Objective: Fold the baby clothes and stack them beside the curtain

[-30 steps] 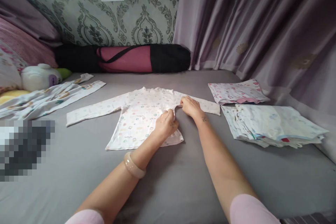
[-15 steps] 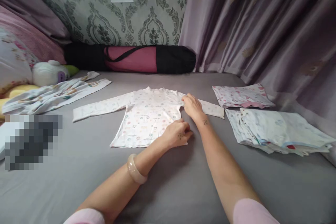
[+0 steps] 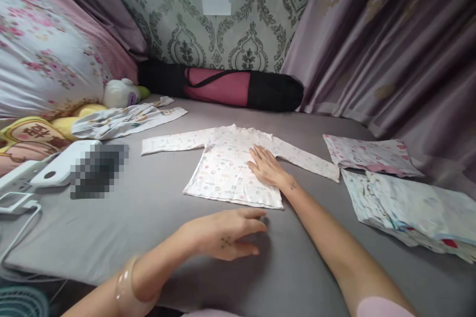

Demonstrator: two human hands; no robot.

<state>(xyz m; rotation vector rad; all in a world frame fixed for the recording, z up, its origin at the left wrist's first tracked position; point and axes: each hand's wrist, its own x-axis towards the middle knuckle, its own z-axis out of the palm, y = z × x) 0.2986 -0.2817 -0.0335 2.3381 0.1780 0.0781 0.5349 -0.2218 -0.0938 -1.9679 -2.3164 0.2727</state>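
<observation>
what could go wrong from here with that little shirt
The right hand rests on the shirt, so a sideways slide might wrinkle or shift it. The left hand is off the fabric, so it is not steadying the near hem. The sleeve beside the stack of clothes ends very near its corner, so a tug that way could nudge the uneven pile.

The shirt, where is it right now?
In the head view, the shirt lies centrally on the grey sheet, under the right hand, left of the folded clothes.
</observation>
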